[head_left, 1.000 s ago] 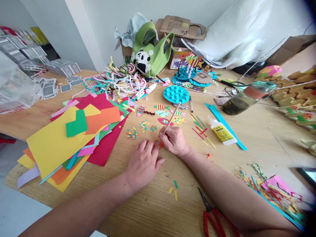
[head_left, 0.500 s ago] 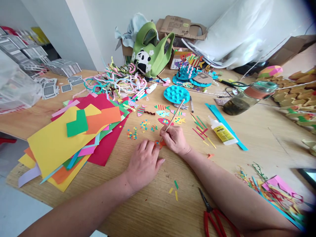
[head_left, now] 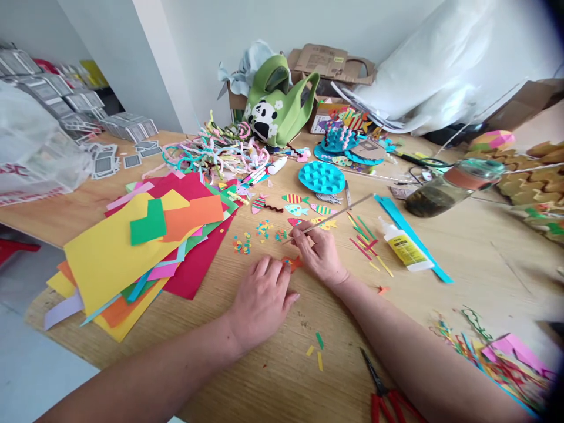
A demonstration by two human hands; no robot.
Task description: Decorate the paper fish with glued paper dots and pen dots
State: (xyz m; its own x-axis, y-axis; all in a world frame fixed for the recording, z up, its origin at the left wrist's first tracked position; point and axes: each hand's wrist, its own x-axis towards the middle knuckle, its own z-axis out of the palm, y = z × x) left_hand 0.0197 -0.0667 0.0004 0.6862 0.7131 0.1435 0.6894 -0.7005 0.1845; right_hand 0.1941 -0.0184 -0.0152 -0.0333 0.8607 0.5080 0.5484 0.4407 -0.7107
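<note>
My right hand (head_left: 319,252) pinches a thin wooden stick (head_left: 343,213), whose lower tip lies near the small paper confetti pieces (head_left: 281,235). An orange paper fish (head_left: 291,263) lies flat on the table between my hands. My left hand (head_left: 263,296) rests palm down with its fingertips at the fish's left edge, partly covering it. More confetti (head_left: 242,242) sits to the left. Behind my hands are several decorated paper fish, among them a red and yellow striped one (head_left: 294,199) and a light blue one (head_left: 296,210).
Coloured paper sheets (head_left: 110,252) are stacked at left. Red-handled scissors (head_left: 382,390) lie near my right forearm. A glue bottle (head_left: 405,247), blue strips (head_left: 414,241) and a glass jar (head_left: 453,185) are at right. A blue disc (head_left: 321,177) and green bag (head_left: 282,108) stand behind.
The stick has swung from steep to nearly flat, and its tip has moved from the orange fish to the confetti. The view has shifted slightly. My left hand remains beside the fish.
</note>
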